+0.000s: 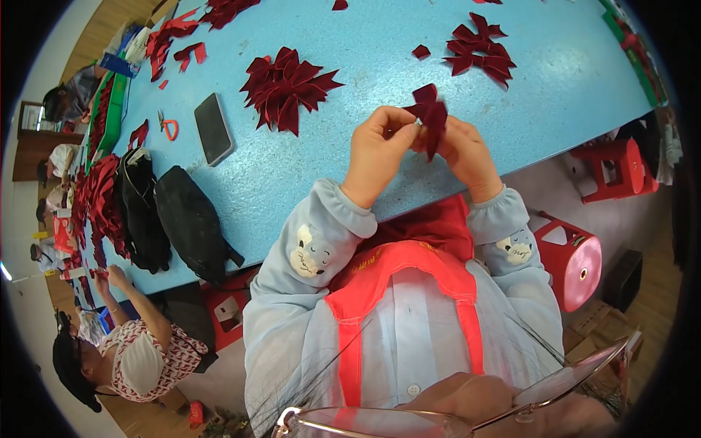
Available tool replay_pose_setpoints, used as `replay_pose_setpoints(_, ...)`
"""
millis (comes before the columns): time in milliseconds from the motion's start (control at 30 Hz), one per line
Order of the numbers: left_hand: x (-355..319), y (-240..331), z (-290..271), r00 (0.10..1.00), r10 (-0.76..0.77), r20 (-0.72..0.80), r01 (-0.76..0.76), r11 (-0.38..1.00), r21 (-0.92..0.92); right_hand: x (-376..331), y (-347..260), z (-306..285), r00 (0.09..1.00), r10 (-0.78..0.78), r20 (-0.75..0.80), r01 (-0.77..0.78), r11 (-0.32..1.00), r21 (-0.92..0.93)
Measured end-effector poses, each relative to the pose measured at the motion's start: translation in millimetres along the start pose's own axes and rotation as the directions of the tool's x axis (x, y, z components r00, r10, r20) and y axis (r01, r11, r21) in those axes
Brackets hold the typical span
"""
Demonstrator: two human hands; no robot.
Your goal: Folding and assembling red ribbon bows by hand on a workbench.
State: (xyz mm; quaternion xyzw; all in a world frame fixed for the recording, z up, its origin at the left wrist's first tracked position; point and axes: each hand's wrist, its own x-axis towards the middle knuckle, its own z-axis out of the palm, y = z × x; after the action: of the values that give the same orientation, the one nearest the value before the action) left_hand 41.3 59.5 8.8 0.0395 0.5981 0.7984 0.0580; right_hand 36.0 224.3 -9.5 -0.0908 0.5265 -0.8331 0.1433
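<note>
Above the near edge of the blue table (350,153), both hands meet at a dark red velvet ribbon bow (434,120). My left hand (378,155) pinches it from the left with thumb and forefinger, where a small pale spot shows. My right hand (471,159) has its fingers closed around the bow's right side, some of them hidden behind it. Beyond my left hand lies a heap of similar dark red bows (287,89). A smaller group of bows (482,52) sits farther off to the right, with a small ribbon scrap (420,52) beside it.
A phone (213,131) and orange-handled snips (170,129) lie left. Nearer are two black pouches (191,219), (140,204), loose red ribbon (102,197) and a green tray (113,120). Another person (146,350) works at lower left. Red stools (573,266), (617,171) stand right.
</note>
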Motion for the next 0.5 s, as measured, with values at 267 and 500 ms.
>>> replay_pose_setpoints(267,4,-1,0,0.822,0.450,0.349,-0.559,0.519,0.647,3,-16,-19,0.993,0.081,-0.089,-0.106,0.938,-0.331)
replay_pose_setpoints(500,43,-9,-17,0.775,0.610,0.163,-0.425,0.313,0.849,3,-24,-48,0.927,-0.240,-0.288,0.032,0.815,-0.578)
